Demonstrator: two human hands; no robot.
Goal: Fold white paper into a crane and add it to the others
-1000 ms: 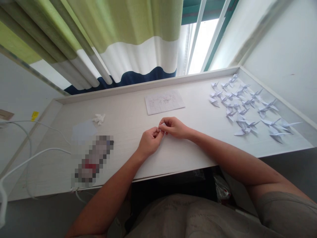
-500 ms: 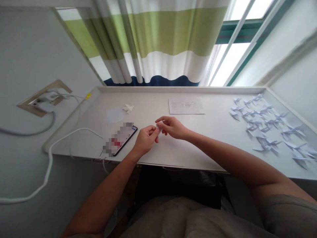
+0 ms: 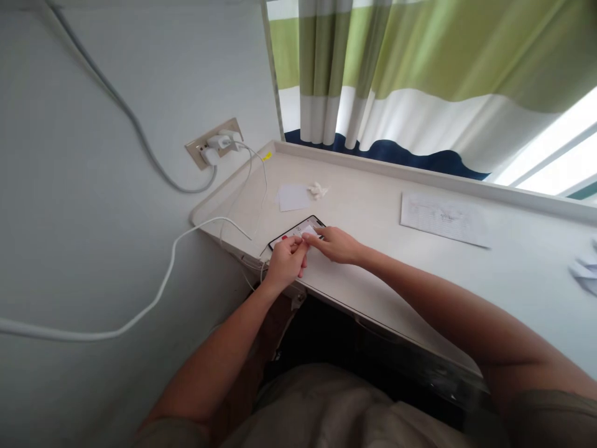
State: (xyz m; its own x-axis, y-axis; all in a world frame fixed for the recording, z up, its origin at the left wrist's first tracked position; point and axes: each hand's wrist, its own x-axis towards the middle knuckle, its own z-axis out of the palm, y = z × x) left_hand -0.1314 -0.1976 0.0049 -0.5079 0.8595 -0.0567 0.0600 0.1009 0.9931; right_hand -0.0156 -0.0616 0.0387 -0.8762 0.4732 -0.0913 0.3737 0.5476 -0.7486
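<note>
My left hand and my right hand meet over the front left part of the white desk. Together they pinch a small piece of white paper, with the fingers of both hands closed on it. The paper hangs just above a black phone that lies flat on the desk with a cable in it. Most of the paper is hidden by my fingers.
A blank white sheet and a small crumpled paper shape lie at the back left. A printed sheet lies further right. Folded paper cranes show at the right edge. A wall socket with white cables is on the left wall.
The view has swung left, so the cranes slid almost out of sight. My hands, still pinching the paper, have moved left and now sit over the phone.
</note>
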